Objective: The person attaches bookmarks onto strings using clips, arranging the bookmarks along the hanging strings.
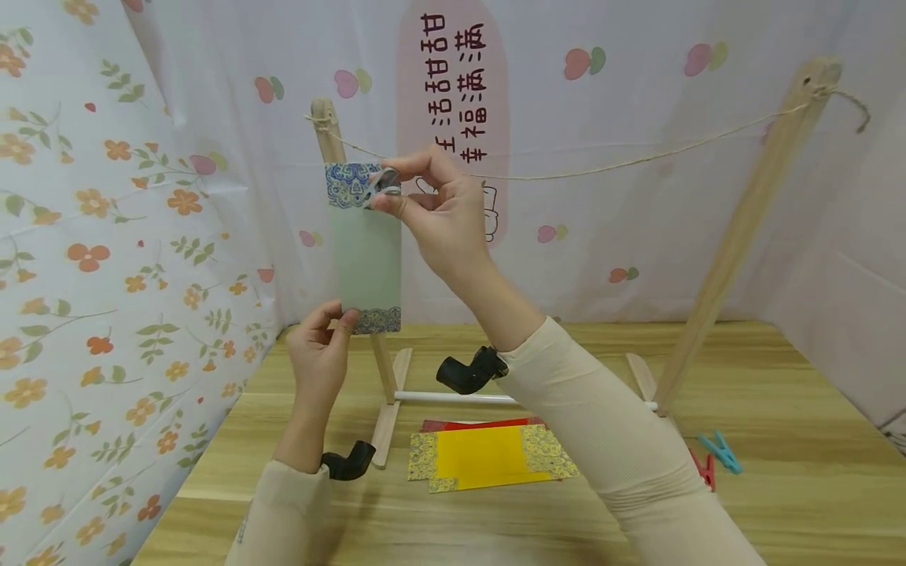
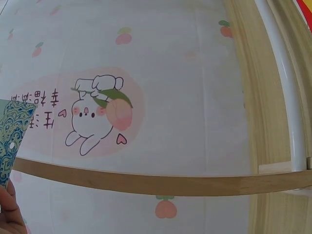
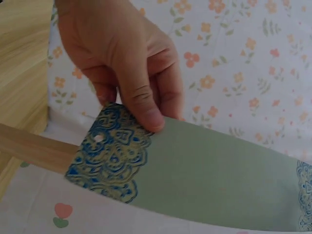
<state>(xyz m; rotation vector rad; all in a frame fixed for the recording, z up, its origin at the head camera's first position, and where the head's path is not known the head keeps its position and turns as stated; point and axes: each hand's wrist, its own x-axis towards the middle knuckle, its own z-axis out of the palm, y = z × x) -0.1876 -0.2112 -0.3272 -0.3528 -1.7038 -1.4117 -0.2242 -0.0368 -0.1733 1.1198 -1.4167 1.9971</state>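
A pale green card (image 1: 366, 255) with blue-and-gold patterned ends hangs upright before the left wooden post. My left hand (image 1: 322, 346) pinches its lower left corner between thumb and fingers. In the right wrist view, that same hand (image 3: 131, 73) grips the card's patterned end (image 3: 109, 156), which has a small punched hole. At the upper right corner, my right hand (image 1: 442, 204) squeezes a grey clothespin (image 1: 385, 182) between thumb and fingers. The clothespin overlaps the card's top pattern, just below the twine (image 1: 580, 173). Fingertips (image 2: 9, 209) and the card end (image 2: 14, 131) show in the left wrist view.
The twine sags between a left post (image 1: 324, 130) and a taller-looking right post (image 1: 750, 204). A white rod (image 1: 456, 398) joins their feet. Yellow (image 1: 481, 456) and red cards lie stacked on the table; teal (image 1: 722, 453) and red (image 1: 704, 470) clothespins lie right.
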